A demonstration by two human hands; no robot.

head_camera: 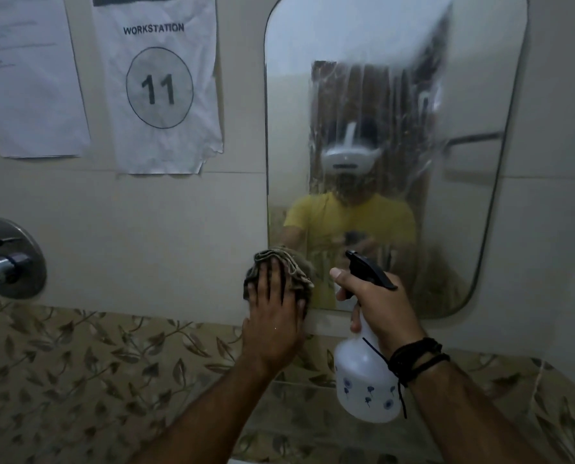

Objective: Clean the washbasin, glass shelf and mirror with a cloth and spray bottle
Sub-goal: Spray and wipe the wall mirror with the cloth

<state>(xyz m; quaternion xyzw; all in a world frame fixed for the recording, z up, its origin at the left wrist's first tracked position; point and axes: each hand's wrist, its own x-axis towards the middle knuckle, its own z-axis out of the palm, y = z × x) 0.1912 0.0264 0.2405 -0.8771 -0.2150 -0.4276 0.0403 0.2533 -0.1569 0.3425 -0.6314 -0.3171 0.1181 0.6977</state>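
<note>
At the far left a chrome tap fitting [6, 259] sits on a round plate on the cream wall tiles, and above it hang two paper sheets: a printed notice [28, 75] and a creased sign [160, 82] reading "WORKSTATION" with the number 11 in a circle. Below runs a band of leaf-patterned tiles [78, 363].

The left hand [274, 316] lies flat with straight, spread fingers, its grip released, pressing a crumpled brownish cloth [279, 264] against the wall at the lower left corner of the mirror [396, 95], the cloth overlapping the mirror's edge.

The mirror, upright with rounded corners, is streaked and hazy with wet film across its middle and upper part; it reflects a person in a yellow shirt wearing a white headset.

Just right of the cloth, the right hand [379, 309] has its grip clenched round the neck of a white spray bottle [363, 383] with a black trigger head [369, 269] and small blue flower prints, the nozzle pointing towards the mirror. Dark cords [416, 356] circle that wrist.
</note>
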